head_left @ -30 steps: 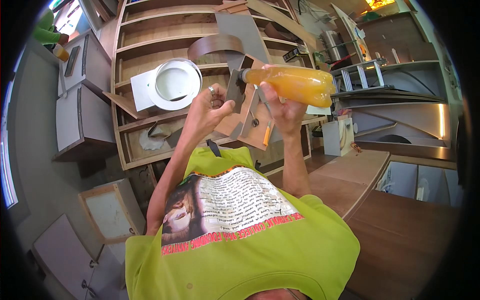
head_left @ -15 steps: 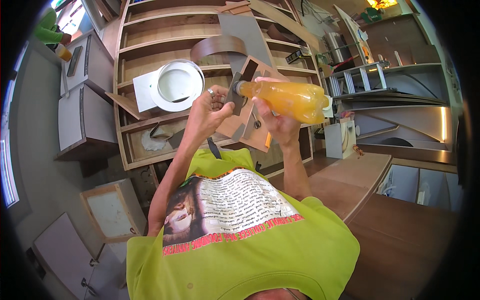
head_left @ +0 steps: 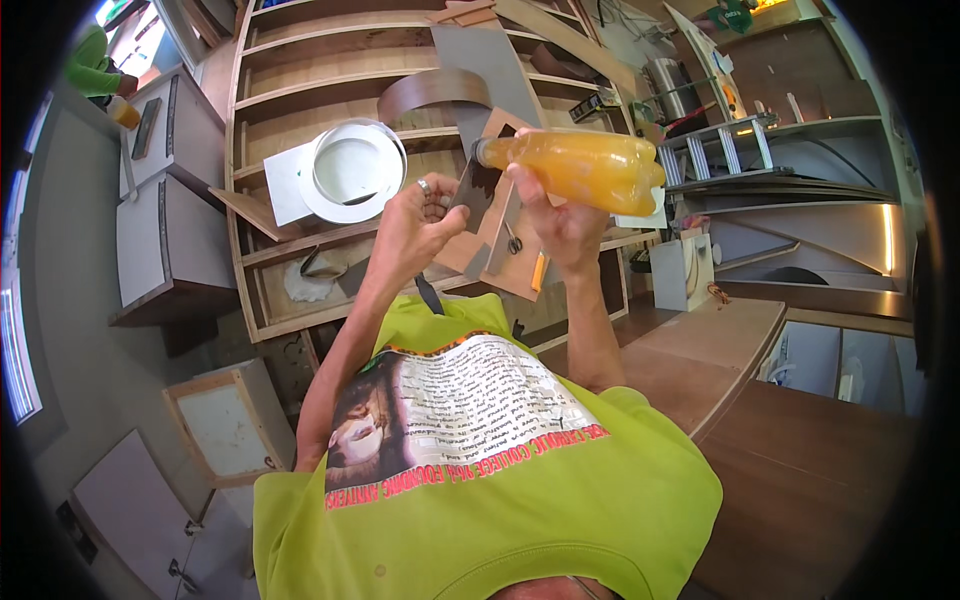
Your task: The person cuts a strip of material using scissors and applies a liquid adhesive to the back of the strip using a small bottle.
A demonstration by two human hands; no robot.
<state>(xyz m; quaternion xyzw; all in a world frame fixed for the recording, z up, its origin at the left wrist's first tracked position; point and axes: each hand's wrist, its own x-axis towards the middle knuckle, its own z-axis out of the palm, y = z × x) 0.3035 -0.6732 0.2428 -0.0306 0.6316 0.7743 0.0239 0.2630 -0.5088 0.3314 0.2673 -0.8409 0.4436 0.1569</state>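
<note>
The wooden frame is the biggest thing in front of me, its long slats dividing it into bays. A grey board lies across it, and a curved brown band stands near that. To the left of my hands, a white round fitting sits on a white square panel. Below my grip lies a light brown board.

Next in size is the clear plastic bottle of amber liquid, out over that board and tipped nearly level, its neck pointing left. My right hand is closed round it as far as its girth lets me: my thumb presses along the near side toward the neck, my other fingers mostly hidden by the bottle. That forearm rises almost straight, the wrist just below the bottle.

Smaller is the thin dark panel, pinched by its left edge in my left hand, thumb on the near side and fingers curled in. The left forearm slants up and inward, knuckles turned up. The bottle's mouth is right at the panel's upper end; whether they touch, I can't tell.

On the light brown board lie an orange utility knife and small dark scissors. Smallest is the silver ring on my left hand
</note>
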